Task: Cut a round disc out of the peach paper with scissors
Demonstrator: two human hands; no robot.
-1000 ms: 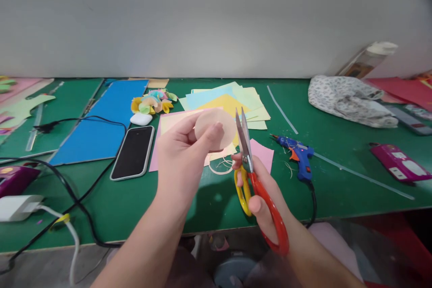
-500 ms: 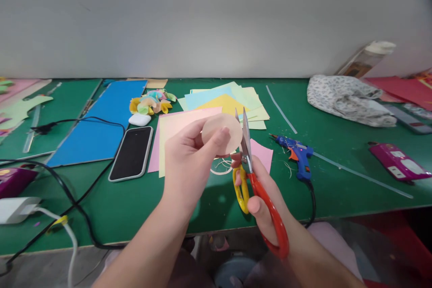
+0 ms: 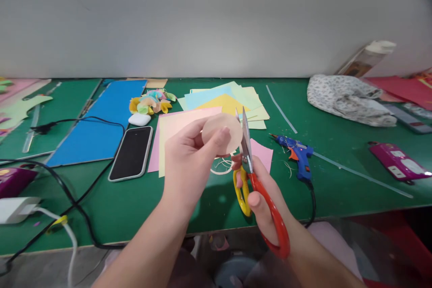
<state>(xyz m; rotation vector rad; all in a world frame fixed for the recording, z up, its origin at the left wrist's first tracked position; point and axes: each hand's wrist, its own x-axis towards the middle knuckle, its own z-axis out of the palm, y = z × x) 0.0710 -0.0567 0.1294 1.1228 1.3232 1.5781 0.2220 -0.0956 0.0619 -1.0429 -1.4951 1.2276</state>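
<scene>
Between the thumb and fingers of my left hand (image 3: 189, 153) is a round, pale peach paper disc (image 3: 218, 126), tilted up toward me. My right hand (image 3: 266, 202) grips a pair of scissors (image 3: 248, 162) with one red and one yellow handle. My thumb is through the red loop, and fingers are in the yellow one. The blades point away from me, slightly parted, right at the disc's right edge. Thin curled paper offcuts (image 3: 222, 166) lie on the table below the disc. Behind my left hand are pink and cream paper sheets (image 3: 189, 119).
On the green table (image 3: 209, 209) lie a phone (image 3: 131, 153), a white earbud case (image 3: 139, 119), paper flowers (image 3: 153, 101) and a blue board (image 3: 97, 121) at left. A blue glue gun (image 3: 297, 153) with a long glue stick, a purple power strip (image 3: 400, 162) and patterned cloth (image 3: 347, 99) are at right.
The scissors' handles have spread slightly apart, the yellow loop dropping a little, and the blades are a touch wider. My left hand and the disc are practically still.
</scene>
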